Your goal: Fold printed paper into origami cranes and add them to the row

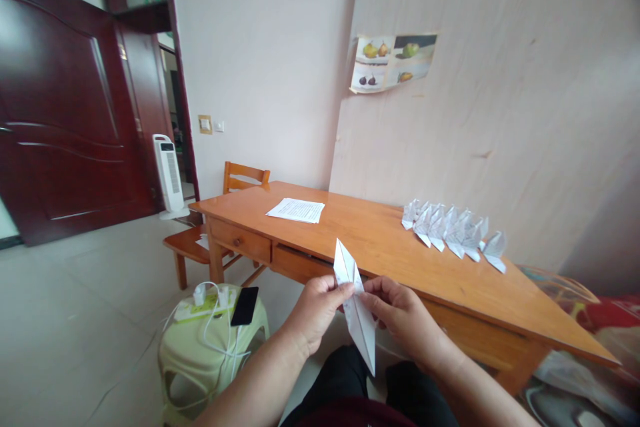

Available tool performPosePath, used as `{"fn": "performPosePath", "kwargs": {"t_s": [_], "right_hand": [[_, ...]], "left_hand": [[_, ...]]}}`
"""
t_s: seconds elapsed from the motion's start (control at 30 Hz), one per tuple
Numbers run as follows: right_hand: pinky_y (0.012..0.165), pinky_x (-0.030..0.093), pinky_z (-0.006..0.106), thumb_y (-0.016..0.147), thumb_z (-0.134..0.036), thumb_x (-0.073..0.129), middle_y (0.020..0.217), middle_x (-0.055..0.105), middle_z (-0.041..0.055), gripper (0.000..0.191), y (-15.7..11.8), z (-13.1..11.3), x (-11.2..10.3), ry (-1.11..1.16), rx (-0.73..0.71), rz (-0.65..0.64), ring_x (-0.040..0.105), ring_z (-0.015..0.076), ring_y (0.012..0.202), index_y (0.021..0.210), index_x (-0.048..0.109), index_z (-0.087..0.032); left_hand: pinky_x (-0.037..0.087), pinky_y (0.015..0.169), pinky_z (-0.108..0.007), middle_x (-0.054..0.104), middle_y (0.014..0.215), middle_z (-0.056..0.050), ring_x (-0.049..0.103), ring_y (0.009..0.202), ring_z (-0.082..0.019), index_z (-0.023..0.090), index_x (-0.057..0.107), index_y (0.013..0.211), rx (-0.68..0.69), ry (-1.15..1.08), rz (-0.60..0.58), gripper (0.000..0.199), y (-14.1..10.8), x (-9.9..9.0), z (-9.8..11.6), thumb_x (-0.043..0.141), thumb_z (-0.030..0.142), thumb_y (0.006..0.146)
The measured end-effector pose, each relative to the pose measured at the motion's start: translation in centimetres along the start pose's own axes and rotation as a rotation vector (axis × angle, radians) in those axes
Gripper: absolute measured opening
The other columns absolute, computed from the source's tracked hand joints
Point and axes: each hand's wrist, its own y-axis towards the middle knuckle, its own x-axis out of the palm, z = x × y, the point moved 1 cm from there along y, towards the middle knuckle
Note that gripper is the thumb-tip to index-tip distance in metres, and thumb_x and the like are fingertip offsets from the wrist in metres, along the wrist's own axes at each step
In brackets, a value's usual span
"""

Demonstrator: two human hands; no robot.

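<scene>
A long, pointed piece of folded white paper (363, 333) is held over my lap, in front of the table's edge. My left hand (320, 307) pinches its left side near the middle, thumb on top. On the other side, my right hand (397, 310) grips the right edge with thumb and bent fingers. The fingers beneath the paper are partly hidden. Several folded white paper pieces (450, 230) stand in rows at the right back of the wooden table (365, 227). A stack of printed sheets (297, 209) lies on the table's left part.
A pale green stool (193, 353) at the left bears a black phone (245, 306), a power strip (200, 305) and white cables. Behind it is a wooden chair (187, 245). A white tower appliance (170, 177) stands by the dark red door (65, 113).
</scene>
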Motion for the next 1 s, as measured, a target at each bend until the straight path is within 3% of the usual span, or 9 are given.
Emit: {"fn": "performPosePath", "kwargs": {"t_s": [0.23, 0.43, 0.77, 1.0], "right_hand": [[0.056, 0.041, 0.028, 0.083, -0.040, 0.065, 0.066, 0.060, 0.0005, 0.021, 0.4, 0.9, 0.0, -0.274, -0.103, 0.184, 0.052, 0.0160, 0.061, 0.079, 0.063, -0.020], [0.053, 0.037, 0.027, 0.082, -0.045, 0.066, 0.061, 0.053, -0.0023, 0.027, 0.5, 1.1, 0.2, -0.242, -0.090, 0.189, 0.046, 0.0144, 0.057, 0.075, 0.057, -0.021], [0.054, 0.038, 0.027, 0.081, -0.041, 0.067, 0.063, 0.052, -0.0020, 0.023, 0.6, 1.6, 0.4, -0.217, -0.090, 0.225, 0.046, 0.0145, 0.058, 0.076, 0.055, -0.022], [0.054, 0.037, 0.027, 0.082, -0.040, 0.063, 0.061, 0.053, -0.0030, 0.022, 0.4, 1.3, 0.5, -0.347, -0.115, 0.299, 0.048, 0.0154, 0.057, 0.073, 0.054, -0.023]], "left_hand": [[0.042, 0.070, -0.027, 0.071, 0.086, -0.009, 0.059, 0.077, -0.019, 0.010, 0.072, 0.092, 0.081, 0.114, 0.023, 0.038, 0.1, 0.0, -0.6, 0.072, 0.047, 0.082], [0.041, 0.068, -0.025, 0.070, 0.081, -0.006, 0.060, 0.079, -0.020, 0.012, 0.070, 0.082, 0.140, 0.209, 0.082, 0.039, 0.0, 0.1, -0.5, 0.072, 0.051, 0.080], [0.040, 0.067, -0.024, 0.069, 0.082, -0.005, 0.058, 0.079, -0.019, 0.013, 0.072, 0.088, 0.193, 0.322, 0.089, 0.038, -0.1, 0.1, -0.7, 0.065, 0.051, 0.086], [0.040, 0.067, -0.024, 0.068, 0.081, -0.005, 0.056, 0.076, -0.018, 0.013, 0.071, 0.090, 0.153, 0.245, 0.069, 0.039, -0.1, 0.4, -0.7, 0.067, 0.051, 0.084]]}}
